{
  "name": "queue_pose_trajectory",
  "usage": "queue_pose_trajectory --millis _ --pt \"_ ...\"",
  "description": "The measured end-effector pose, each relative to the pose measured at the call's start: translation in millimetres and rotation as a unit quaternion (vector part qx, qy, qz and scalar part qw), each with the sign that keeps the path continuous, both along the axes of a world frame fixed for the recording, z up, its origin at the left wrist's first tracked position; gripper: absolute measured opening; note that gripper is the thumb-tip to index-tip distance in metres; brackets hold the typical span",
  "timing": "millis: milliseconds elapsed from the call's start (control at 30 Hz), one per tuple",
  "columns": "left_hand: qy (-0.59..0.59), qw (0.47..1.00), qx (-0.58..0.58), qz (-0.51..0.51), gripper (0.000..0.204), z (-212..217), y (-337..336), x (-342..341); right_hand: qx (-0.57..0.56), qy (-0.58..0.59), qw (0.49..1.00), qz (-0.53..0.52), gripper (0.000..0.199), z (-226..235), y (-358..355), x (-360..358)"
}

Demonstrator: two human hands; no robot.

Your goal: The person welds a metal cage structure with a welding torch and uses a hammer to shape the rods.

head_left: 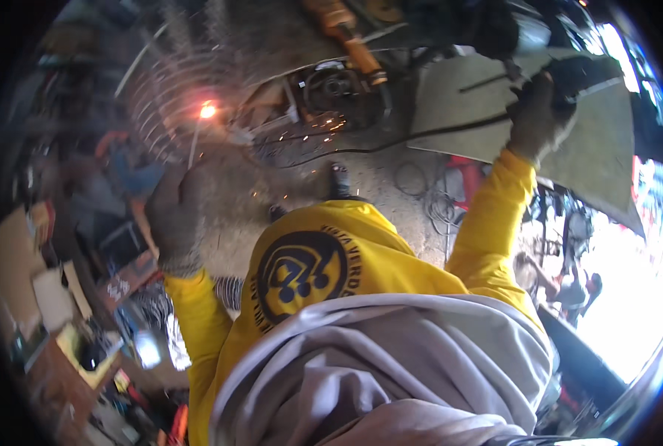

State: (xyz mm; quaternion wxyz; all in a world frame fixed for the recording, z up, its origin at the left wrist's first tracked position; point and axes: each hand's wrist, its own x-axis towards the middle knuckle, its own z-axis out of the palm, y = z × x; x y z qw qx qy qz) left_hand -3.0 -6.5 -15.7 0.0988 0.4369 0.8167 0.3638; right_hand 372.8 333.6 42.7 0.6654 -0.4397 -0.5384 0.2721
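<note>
My left hand (175,219), in a grey work glove, is closed at the left. A thin straight welding rod (195,141) rises from it, and the rod's tip glows bright orange-red against a round wire grille (157,111) of curved rings. Whether a holder sits inside the fist is hidden. Sparks scatter to the right of the glow and down toward the floor. My right hand (541,119), also gloved, is raised at the upper right, its fingers closed around a dark object (580,74) whose kind I cannot make out. A black cable (421,136) runs from beside that hand toward the middle.
A pale flat sheet (599,141) lies under my right hand. An orange tool (354,44) rests at the top. Coiled cables (441,204) lie on the floor near my feet. Cardboard (15,260) and clutter fill the left. A person (573,290) is at the right, by bright daylight.
</note>
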Motion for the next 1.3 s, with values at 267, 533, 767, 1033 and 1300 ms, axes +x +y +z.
queue_pose_trajectory --millis 267,533,767,1033,1300 --pt "0.137 0.989 0.032 -0.039 0.013 10.2 14.8 3.8 0.01 -0.097 0.963 -0.253 0.049 -50.1 130.1 57.8" --pt "0.047 0.999 -0.027 0.001 0.016 9.7 7.0 -0.9 -0.175 -0.34 0.903 -0.197 0.061 -95.8 142.3 68.3" --pt "0.174 0.984 -0.024 -0.026 0.02 8.6 4.9 0.4 -0.232 -0.476 0.822 -0.21 0.069 -86.9 130.4 47.9" --pt "0.19 0.981 -0.005 -0.044 0.02 10.7 8.3 0.6 -0.19 -0.405 0.848 -0.283 0.067 -87.3 97.5 34.3" --pt "0.138 0.988 -0.064 -0.015 0.02 19.2 10.7 2.9 0.132 -0.214 0.957 0.143 0.037 -111.2 -75.7 -93.8"
